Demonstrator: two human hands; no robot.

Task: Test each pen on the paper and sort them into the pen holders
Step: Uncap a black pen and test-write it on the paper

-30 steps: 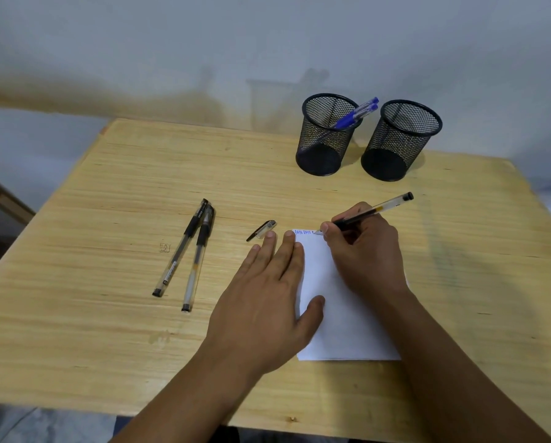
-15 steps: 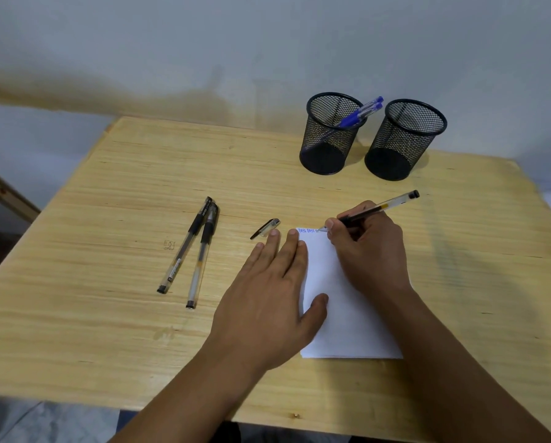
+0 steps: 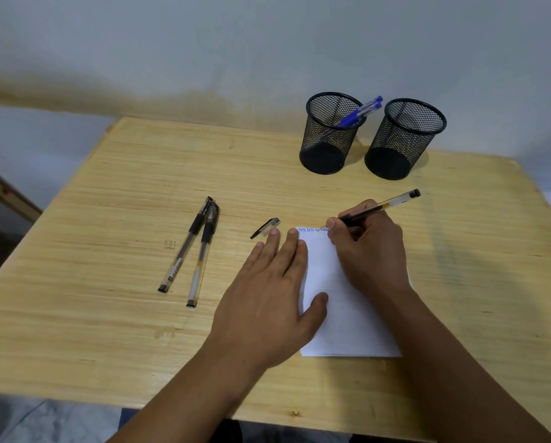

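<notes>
Step in hand: pen test. The right hand (image 3: 368,251) is closed in a writing grip around a clear-barrelled gel pen with a black grip and end plug (image 3: 379,207), tip touching the top edge of the white sheet of paper (image 3: 347,314), at the end of a line of small blue lettering. The left hand (image 3: 267,302) lies flat, fingers extended and holding nothing, palm on the table, thumb and forefinger pinning the sheet's left margin.

To do it well, by my judgement: keep the left hand pressing so the sheet cannot skate, write with light, even pressure, and leave room lower down for the other pens. Whether this pen is leaving ink, I cannot tell.

A loose clear pen cap with a dark clip (image 3: 265,227) lies just beyond the left fingertips. Two capped clear gel pens with black grips (image 3: 192,251) wait side by side, well left of the paper.

Surface: pale wooden table (image 3: 108,330), visible grain. At the far edge stand two black wire-mesh holders, close together: the left mesh holder (image 3: 330,135) contains blue pens (image 3: 360,113); the right mesh holder (image 3: 403,140) appears empty. Behind is a plain greyish wall (image 3: 267,43).
</notes>
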